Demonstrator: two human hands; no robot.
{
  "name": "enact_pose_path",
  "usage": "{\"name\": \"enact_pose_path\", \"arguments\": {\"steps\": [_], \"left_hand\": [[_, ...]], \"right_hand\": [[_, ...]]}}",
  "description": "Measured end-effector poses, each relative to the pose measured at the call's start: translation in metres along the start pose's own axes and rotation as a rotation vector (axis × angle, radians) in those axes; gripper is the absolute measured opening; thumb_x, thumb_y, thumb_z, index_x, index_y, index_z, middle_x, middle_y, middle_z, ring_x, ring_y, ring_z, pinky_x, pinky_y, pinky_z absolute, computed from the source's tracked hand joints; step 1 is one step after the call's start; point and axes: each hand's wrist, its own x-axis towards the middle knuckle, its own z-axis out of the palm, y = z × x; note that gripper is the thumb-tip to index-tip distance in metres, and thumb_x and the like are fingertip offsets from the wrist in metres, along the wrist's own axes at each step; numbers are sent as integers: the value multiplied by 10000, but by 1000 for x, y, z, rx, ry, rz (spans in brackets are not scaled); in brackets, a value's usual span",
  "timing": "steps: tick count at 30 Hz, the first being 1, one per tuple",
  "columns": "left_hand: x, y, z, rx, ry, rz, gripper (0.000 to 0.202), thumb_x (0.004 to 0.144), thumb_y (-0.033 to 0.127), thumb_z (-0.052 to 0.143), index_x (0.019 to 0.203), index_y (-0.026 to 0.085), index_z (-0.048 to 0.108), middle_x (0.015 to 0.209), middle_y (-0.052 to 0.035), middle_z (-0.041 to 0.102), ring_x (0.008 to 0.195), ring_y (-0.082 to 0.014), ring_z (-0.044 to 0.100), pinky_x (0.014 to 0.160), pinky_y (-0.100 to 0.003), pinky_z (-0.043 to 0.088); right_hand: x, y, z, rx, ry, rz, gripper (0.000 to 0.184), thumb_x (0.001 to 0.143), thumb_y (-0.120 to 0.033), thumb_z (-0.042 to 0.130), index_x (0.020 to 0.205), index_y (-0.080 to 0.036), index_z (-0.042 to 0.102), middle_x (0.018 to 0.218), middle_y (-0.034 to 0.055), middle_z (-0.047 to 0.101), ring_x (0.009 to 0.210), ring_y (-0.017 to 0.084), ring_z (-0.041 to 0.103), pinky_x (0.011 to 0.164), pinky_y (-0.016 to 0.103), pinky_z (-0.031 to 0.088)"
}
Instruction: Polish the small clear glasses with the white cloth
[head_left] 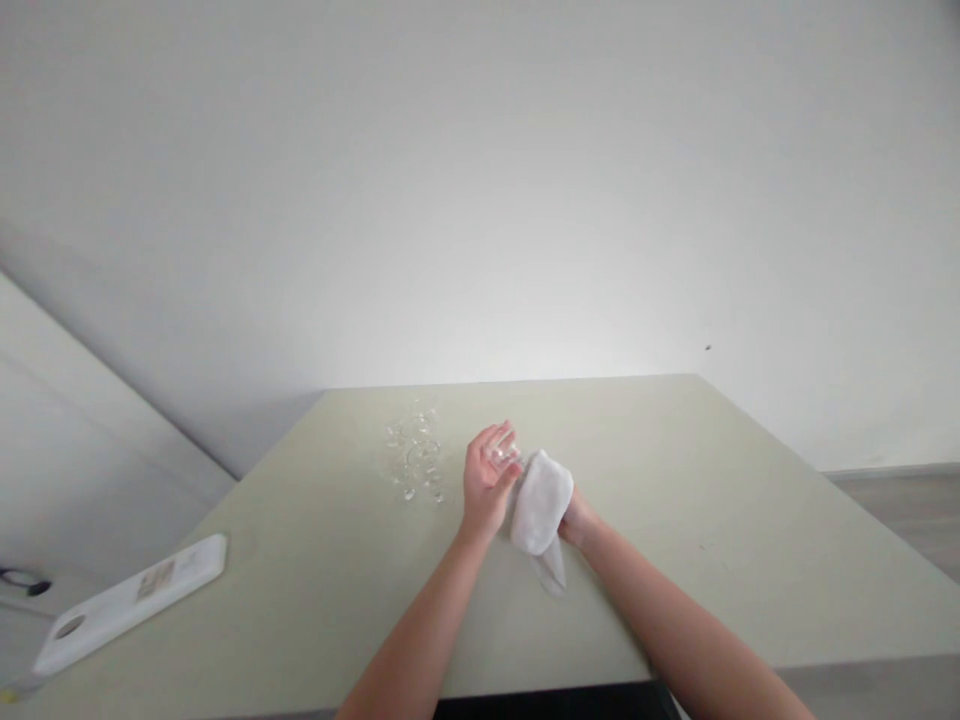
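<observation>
My left hand (pixel 484 480) is curled around a small clear glass (pixel 504 455), held on its side above the table. Just to the right, my right hand (pixel 574 515) grips a white cloth (pixel 544 502); the cloth covers most of its fingers, and one end hangs down. The cloth is close to the glass, but I cannot tell whether the two touch. Left of my hands, several clear glasses (pixel 420 460) stand in a group on the table; their see-through outlines overlap.
The pale table (pixel 675 590) reaches back to a grey-white wall (pixel 525 200). At its left edge lies a long white object (pixel 135 605) with a round dark spot and a label. A white cabinet door (pixel 67 430) with a dark handle (pixel 26 582) is at far left.
</observation>
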Motion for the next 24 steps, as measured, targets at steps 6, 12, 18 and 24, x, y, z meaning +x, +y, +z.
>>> {"name": "enact_pose_path", "arguments": {"steps": [6,12,18,24], "left_hand": [[-17,-1,1,553,-440,350,785,835,351,716,1486,267,285,1463,-151,471,1324,-283,485,1020,-433,506],[-20,2,2,502,-370,283,753,806,363,739,1447,238,363,1434,-157,508,1302,-293,513,1021,-436,505],[-26,4,2,365,-365,141,697,672,345,849,1289,218,550,1372,-179,567,1291,-332,521,1071,-491,449],[-25,6,3,333,-330,91,702,672,390,841,1282,212,542,1356,-188,576,1282,-343,525,1029,-477,485]], "right_hand": [[-8,-7,7,51,54,-83,338,618,-425,827,843,-198,716,818,27,742,757,193,677,758,301,543],[-4,-3,1,2,136,-109,289,643,-410,798,833,-210,711,820,28,743,746,208,669,753,335,550],[-13,-6,1,-97,96,-63,313,630,-467,784,830,-239,705,845,46,730,814,247,662,788,383,541],[-4,-2,-3,-223,105,-183,370,526,-465,832,778,-229,699,835,57,714,866,279,636,794,380,529]]}}
